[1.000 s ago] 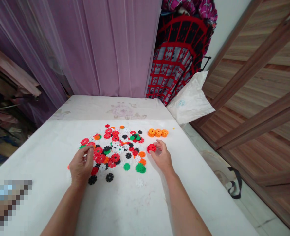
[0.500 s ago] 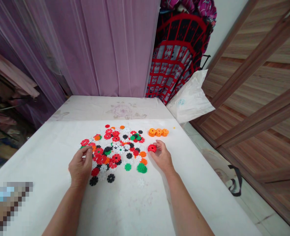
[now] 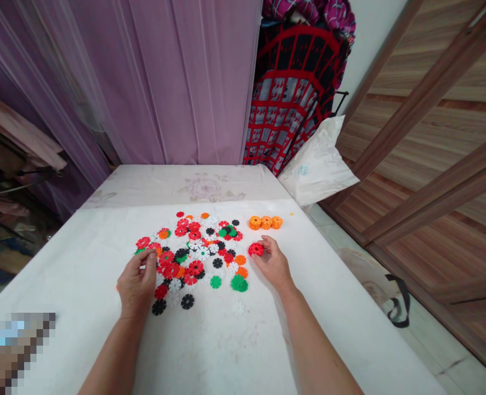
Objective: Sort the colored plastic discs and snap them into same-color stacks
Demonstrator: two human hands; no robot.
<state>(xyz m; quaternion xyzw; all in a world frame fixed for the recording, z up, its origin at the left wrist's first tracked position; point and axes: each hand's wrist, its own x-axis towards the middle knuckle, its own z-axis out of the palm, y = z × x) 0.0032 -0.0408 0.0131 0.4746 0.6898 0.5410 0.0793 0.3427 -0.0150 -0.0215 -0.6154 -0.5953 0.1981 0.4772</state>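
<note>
A loose heap of plastic snowflake discs [image 3: 196, 267] in red, black, white, green and orange lies across the middle of the table. My right hand [image 3: 275, 265], to the right of the heap, has its thumb and fingers around a small stack of red snowflake discs [image 3: 255, 249]. At the heap's left edge, my left hand [image 3: 137, 282] is closed with thumb and fingertips drawn together beside red and orange discs. Whatever it may pinch is hidden. Beyond my right hand stand three stacks of orange snowflake discs [image 3: 265, 222] side by side.
The discs lie on a white cloth-covered table [image 3: 210, 351]. A white plastic bag [image 3: 315, 167] hangs at its far right corner. Purple curtains [image 3: 189, 82] are behind, and wooden cabinet doors [image 3: 432, 137] stand to the right. A blurred-out object [image 3: 12, 345] is at the lower left.
The view has shifted slightly. Both hands keep nearly the same places, the right with the red discs, the left at the heap's left edge.
</note>
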